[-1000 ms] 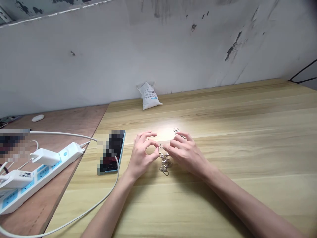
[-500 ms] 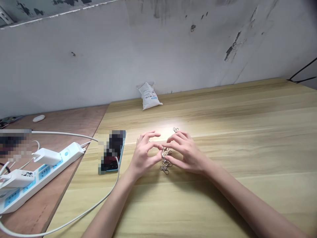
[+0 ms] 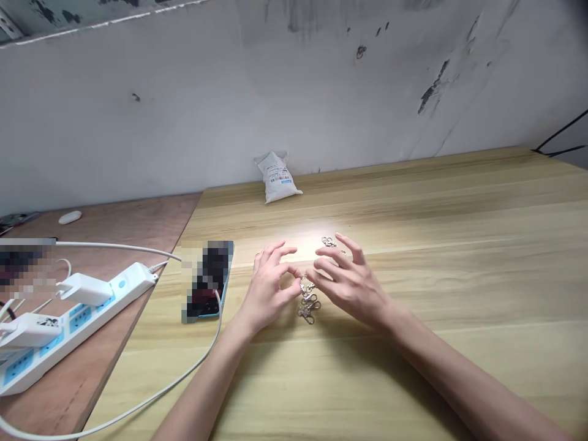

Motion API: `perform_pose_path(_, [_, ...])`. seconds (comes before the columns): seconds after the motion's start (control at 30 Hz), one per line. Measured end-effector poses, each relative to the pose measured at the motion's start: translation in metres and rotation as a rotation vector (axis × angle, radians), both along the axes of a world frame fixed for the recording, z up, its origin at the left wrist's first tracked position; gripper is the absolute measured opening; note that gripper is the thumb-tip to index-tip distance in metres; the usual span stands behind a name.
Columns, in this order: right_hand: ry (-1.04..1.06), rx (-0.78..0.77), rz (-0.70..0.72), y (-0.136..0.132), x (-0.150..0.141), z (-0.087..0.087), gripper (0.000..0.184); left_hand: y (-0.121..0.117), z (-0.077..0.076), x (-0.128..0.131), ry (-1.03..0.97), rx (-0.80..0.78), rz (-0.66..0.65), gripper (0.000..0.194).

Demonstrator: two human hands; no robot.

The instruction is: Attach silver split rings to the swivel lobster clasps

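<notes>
Small silver swivel snap hooks [image 3: 309,313] lie in a column on the wooden table between my hands. My left hand [image 3: 271,286] is closed in a pinch, thumb and index tips at the upper end of the column on a snap hook [image 3: 303,284], with its other fingers raised. My right hand [image 3: 351,282] is open, fingers spread apart, its index tip close to that same hook; whether they touch is hard to tell. Beyond the right fingers sits a second small cluster of silver hooks [image 3: 327,242].
To the left lies a phone [image 3: 214,275] with a white cable [image 3: 202,358] looping toward me. A white power strip [image 3: 82,324] with chargers rests on the brown board. A white plastic packet [image 3: 278,180] stands near the wall.
My right hand has lifted its fingers and spread them, moving slightly right and uncovering more of both hook groups. My left hand keeps its pinch in nearly the same place.
</notes>
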State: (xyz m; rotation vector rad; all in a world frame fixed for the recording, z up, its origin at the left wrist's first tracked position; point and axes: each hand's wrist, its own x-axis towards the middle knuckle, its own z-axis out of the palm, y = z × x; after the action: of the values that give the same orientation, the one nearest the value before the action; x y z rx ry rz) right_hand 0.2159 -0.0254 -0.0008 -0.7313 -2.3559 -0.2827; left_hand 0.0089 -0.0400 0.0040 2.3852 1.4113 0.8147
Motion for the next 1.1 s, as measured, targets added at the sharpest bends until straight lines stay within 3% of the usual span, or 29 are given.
perform_pose_path(0.2, [0.053,0.076,0.097,-0.013,-0.011,-0.006,0.028,0.003,-0.003,-0.009,0.028,-0.028,-0.069,0.007])
perform_pose_path(0.43, [0.245,-0.143,-0.012,-0.001,-0.006,-0.003,0.018,0.004,0.001,-0.008,-0.112,-0.053,-0.031,0.011])
perform_pose_path(0.6, [0.424,-0.248,-0.014,-0.003,-0.010,-0.005,0.014,0.003,0.000,-0.002,-0.211,-0.128,-0.033,0.017])
perform_pose_path(0.87, [0.383,-0.234,0.011,0.000,-0.010,-0.011,0.015,0.004,0.002,-0.001,-0.366,-0.177,0.013,0.010])
perform_pose_path(0.97, [0.275,-0.144,0.001,-0.002,-0.007,-0.006,0.019,0.002,0.001,0.001,-0.293,-0.123,0.038,0.011])
perform_pose_path(1.1, [0.187,-0.055,0.020,-0.006,-0.008,-0.001,0.023,0.001,-0.003,0.002,0.022,0.037,-0.010,0.010])
